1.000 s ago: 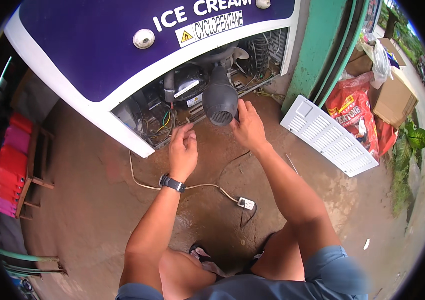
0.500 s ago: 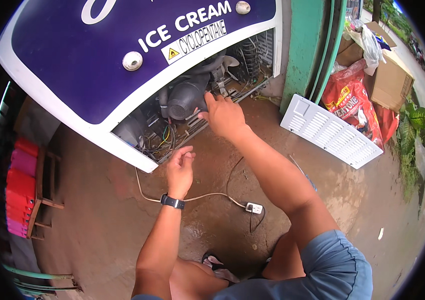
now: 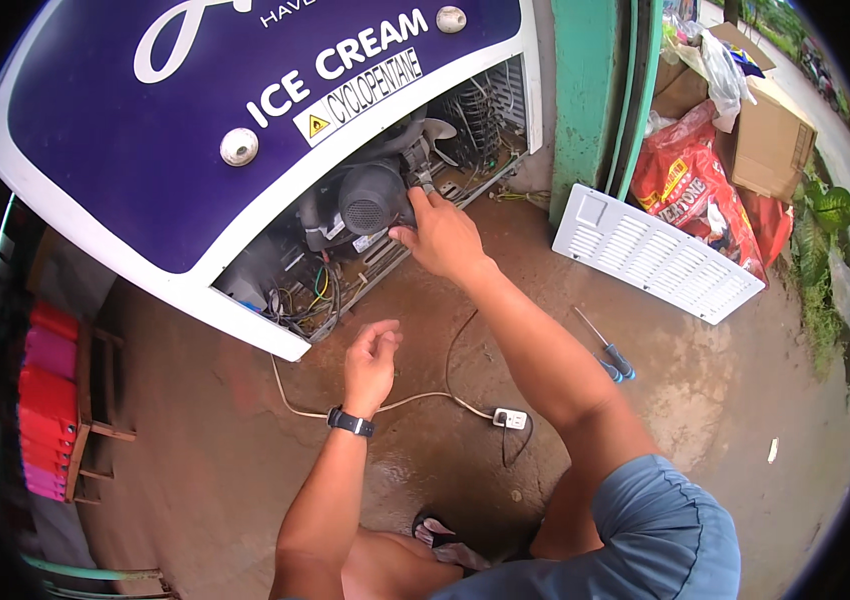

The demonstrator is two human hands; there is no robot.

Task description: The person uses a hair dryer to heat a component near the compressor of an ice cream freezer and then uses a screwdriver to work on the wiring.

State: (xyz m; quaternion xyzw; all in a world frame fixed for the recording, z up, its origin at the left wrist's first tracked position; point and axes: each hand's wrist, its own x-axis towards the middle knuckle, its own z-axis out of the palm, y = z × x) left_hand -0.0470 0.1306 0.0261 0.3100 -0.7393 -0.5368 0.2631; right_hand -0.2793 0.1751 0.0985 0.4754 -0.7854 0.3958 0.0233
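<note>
My right hand (image 3: pixel 442 235) is closed on a dark grey electric blower (image 3: pixel 365 200) with a round mesh vent, in the open lower bay of a white and purple ice cream freezer (image 3: pixel 125 130). Its grip is mostly hidden behind my fingers. Around the blower are the bay's coloured wires (image 3: pixel 320 285), a fan blade (image 3: pixel 437 130) and black condenser coils (image 3: pixel 475 115). My left hand (image 3: pixel 372 365), with a black watch on the wrist, hovers in front of the bay, fingers loosely bent and holding nothing.
A white extension socket (image 3: pixel 510 417) with its cable lies on the wet floor. Blue-handled screwdrivers (image 3: pixel 618 365) lie to the right, near a white slotted panel (image 3: pixel 660 255) propped by a red bag (image 3: pixel 685 180). Red and pink stacked items (image 3: pixel 50 390) stand at left beside a wooden frame.
The view has shifted slightly, uncovering the screwdrivers. The blower's vent has turned more toward me. My left hand has moved a little lower, away from the bay's edge.
</note>
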